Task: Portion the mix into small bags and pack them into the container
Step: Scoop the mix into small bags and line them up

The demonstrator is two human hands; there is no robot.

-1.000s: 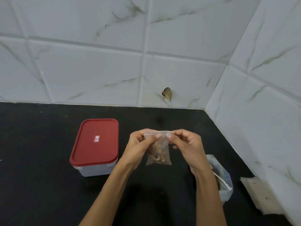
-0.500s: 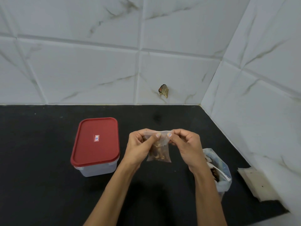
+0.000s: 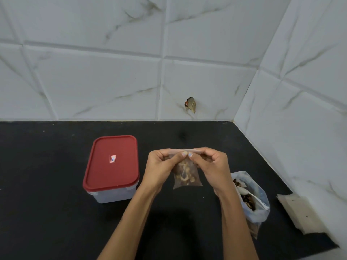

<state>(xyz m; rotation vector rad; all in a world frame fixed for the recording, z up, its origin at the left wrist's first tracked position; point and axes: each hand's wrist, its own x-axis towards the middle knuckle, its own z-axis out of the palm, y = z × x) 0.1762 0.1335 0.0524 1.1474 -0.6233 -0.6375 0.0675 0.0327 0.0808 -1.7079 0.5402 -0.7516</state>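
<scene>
A small clear bag with nuts and dried bits hangs above the black counter. My left hand and my right hand both pinch its top strip, thumbs nearly touching in the middle. To the left stands a clear plastic container with its red lid on. At my right wrist a larger plastic bag of mix stands open, a white spoon-like handle sticking out of it.
The black counter ends at white marble tiles behind and on the right. A small brown scrap sticks to the back wall. A flat pale stack, perhaps of empty small bags, lies at the right wall.
Both hands keep pinching the top of the small bag and have barely shifted. The view has dipped and turned slightly.
</scene>
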